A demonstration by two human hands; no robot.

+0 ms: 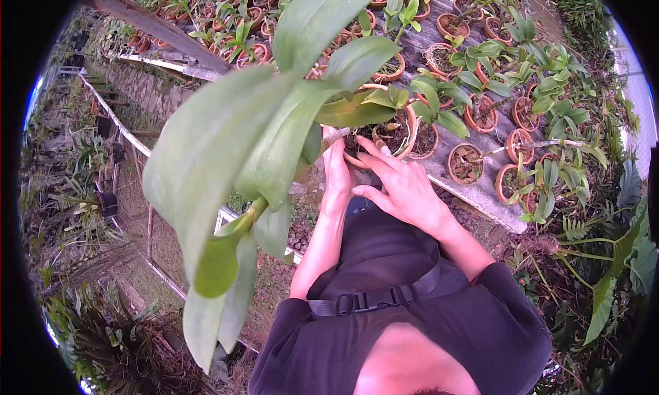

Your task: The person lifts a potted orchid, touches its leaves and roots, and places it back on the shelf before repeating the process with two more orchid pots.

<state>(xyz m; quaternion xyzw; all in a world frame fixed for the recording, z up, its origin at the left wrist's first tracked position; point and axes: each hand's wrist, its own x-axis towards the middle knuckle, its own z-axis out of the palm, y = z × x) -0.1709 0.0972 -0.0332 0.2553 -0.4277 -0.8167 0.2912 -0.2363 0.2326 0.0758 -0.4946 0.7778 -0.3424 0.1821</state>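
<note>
A clay pot [412, 125] holding roots and stems stands at the near edge of the bench. A tall plant with broad green leaves [268, 141] leans out of it to the left, close to the camera and covering much of the view. My left hand [336, 167] is upright against the pot's left side, by a thick stem, with its fingers partly hidden by leaves. Over the pot's near rim reaches my right hand [398, 183], fingers spread, its fingertips on the potting material beside a stem stub [382, 145].
Many small potted plants [481, 113] cover the grey bench [487, 206], and one pot [465, 164] stands just right of my hands. A rusty beam [154, 25] crosses the upper left. Metal rails [117, 113] run along the left, and large leaves [604, 306] grow at the right.
</note>
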